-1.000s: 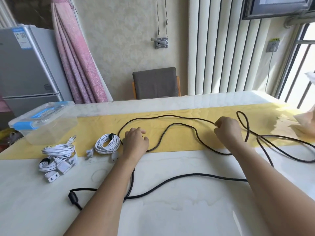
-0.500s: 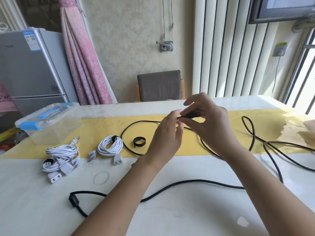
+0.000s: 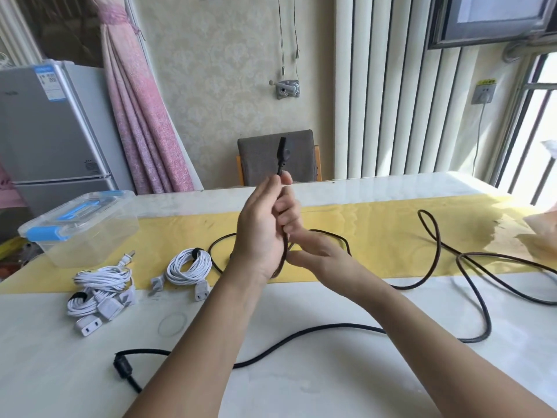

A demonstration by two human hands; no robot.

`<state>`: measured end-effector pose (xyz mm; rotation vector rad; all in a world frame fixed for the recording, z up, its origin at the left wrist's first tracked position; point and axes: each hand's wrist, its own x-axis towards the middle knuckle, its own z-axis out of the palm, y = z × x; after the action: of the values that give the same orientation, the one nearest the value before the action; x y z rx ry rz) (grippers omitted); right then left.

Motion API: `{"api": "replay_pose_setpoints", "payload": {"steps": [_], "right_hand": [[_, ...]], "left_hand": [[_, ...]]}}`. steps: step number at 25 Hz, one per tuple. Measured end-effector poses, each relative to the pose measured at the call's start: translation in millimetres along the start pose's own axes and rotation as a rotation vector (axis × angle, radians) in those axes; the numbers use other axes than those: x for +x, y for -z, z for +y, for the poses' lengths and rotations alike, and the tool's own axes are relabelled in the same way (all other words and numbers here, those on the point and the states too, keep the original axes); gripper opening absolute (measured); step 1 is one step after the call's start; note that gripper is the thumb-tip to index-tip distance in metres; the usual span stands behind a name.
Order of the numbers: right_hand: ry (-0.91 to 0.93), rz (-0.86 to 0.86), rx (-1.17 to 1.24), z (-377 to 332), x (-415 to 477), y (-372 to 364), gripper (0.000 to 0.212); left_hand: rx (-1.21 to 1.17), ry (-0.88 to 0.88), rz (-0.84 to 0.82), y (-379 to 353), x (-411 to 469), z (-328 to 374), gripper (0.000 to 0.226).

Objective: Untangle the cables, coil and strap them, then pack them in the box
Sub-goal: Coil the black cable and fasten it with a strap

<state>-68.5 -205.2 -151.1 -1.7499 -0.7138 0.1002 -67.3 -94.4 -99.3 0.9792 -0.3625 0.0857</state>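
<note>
The left hand (image 3: 265, 233) grips the long black rubber cable (image 3: 282, 155) near its end, plug up at 12 o'clock. The right hand (image 3: 319, 254) pinches it just below. Its loops lie at 3 o'clock. The clear plastic box with blue clips (image 3: 81, 227) sits at 9 o'clock.

The camera sits on the person's head and looks forward and slightly down along the table (image 3: 316, 387); its wide lens bends the frame's edges. Both forearms enter from the bottom edge. The left hand (image 3: 259, 236) and right hand (image 3: 319, 254) meet close to the lens at mid-frame, the left's fingers (image 3: 286, 206) curled round the black cable (image 3: 282, 159). Beyond the fingers the view reaches the chair (image 3: 262, 164) and far wall (image 3: 226, 70). Left of them lies the box (image 3: 81, 227), right of them the window (image 3: 536, 131).
</note>
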Motion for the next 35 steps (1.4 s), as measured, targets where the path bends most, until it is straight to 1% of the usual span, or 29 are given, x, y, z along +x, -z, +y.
{"api": "replay_pose_setpoints", "payload": {"steps": [3, 4, 6, 7, 8, 10, 12, 13, 14, 15, 16, 18, 19, 20, 21, 22, 24, 25, 27, 28, 30, 32, 35], "right_hand": [[-0.017, -0.140, 0.019, -3.5, -6.3, 0.3, 0.026], [-0.037, -0.151, -0.011, -2.7, -7.1, 0.3, 0.025], [-0.075, -0.119, -0.167, 4.9, -4.4, 1.4, 0.026], [-0.073, -0.074, -0.280, 10.4, -2.8, 3.0, 0.028], [-0.035, -0.007, -0.412, 16.2, -1.3, 5.2, 0.033], [0.053, 0.138, -0.619, 28.1, 0.0, 11.3, 0.057], [0.051, 0.274, -0.667, 35.9, 1.1, 19.1, 0.080], [0.050, 0.343, -0.684, 38.4, 2.1, 23.6, 0.084], [0.058, 0.423, -0.721, 38.8, 2.5, 28.3, 0.082], [0.071, 0.514, -0.772, 36.7, 2.1, 33.2, 0.076], [0.085, 0.609, -0.813, 33.4, 0.6, 38.5, 0.070], [0.081, 0.755, -0.834, 28.6, -3.7, 51.7, 0.063], [0.054, 0.805, -0.826, 26.5, -6.0, 57.7, 0.063], [0.015, 0.858, -0.808, 24.8, -7.7, 63.0, 0.066], [-0.029, 0.921, -0.764, 23.3, -9.1, 68.1, 0.068], [-0.072, 0.989, -0.671, 21.4, -9.6, 73.0, 0.069], [-0.115, 1.081, -0.356, 15.5, -9.7, 79.1, 0.067], [-0.108, 1.092, -0.174, 12.5, -9.9, 79.0, 0.064], [-0.097, 1.078, 0.102, 5.3, -9.9, 73.9, 0.054], [-0.094, 1.061, 0.189, 1.6, -9.2, 70.0, 0.050], [-0.064, 0.999, 0.278, -5.6, -7.8, 61.0, 0.046], [-0.015, 0.862, 0.332, -15.6, -6.7, 50.5, 0.045], [0.048, 0.546, 0.397, -26.5, -6.6, 32.0, 0.035]], "left_hand": [[-0.184, 0.040, -0.047, 14.2, -5.9, 15.1, 0.024], [-0.264, 0.079, -0.103, 20.3, -6.3, 19.2, 0.024], [-0.483, 0.264, -0.343, 29.2, -8.7, 26.2, 0.025], [-0.508, 0.350, -0.420, 32.1, -9.9, 31.5, 0.025], [-0.503, 0.429, -0.492, 34.6, -12.5, 34.0, 0.024], [-0.455, 0.538, -0.697, 34.4, -19.9, 26.9, 0.022], [-0.373, 0.697, -0.952, 32.9, -22.9, 11.6, 0.028], [-0.286, 0.761, -1.055, 32.6, -23.0, 3.9, 0.031], [-0.149, 0.795, -1.123, 32.9, -22.7, -2.1, 0.033], [0.028, 0.812, -1.147, 33.8, -21.8, -5.5, 0.035], [0.224, 0.824, -1.125, 35.4, -20.8, -7.5, 0.034], [0.558, 0.813, -0.997, 40.4, -16.8, -12.1, 0.022], [0.674, 0.811, -0.926, 44.5, -13.9, -14.4, 0.016], [0.760, 0.822, -0.867, 49.5, -10.9, -16.6, 0.017], [0.822, 0.845, -0.810, 54.7, -8.1, -19.0, 0.022], [0.856, 0.865, -0.757, 59.1, -6.3, -20.4, 0.028], [0.835, 0.857, -0.641, 62.7, -5.2, -23.0, 0.037], [0.796, 0.822, -0.570, 62.0, -4.5, -24.2, 0.040], [0.754, 0.730, -0.420, 59.6, -1.0, -26.0, 0.047], [0.768, 0.698, -0.363, 59.6, 1.1, -26.6, 0.050], [0.821, 0.680, -0.296, 61.2, 3.4, -25.9, 0.052], [0.851, 0.681, -0.241, 65.5, 4.6, -27.0, 0.049], [0.845, 0.655, -0.127, 70.6, 8.5, -33.3, 0.050]]}}
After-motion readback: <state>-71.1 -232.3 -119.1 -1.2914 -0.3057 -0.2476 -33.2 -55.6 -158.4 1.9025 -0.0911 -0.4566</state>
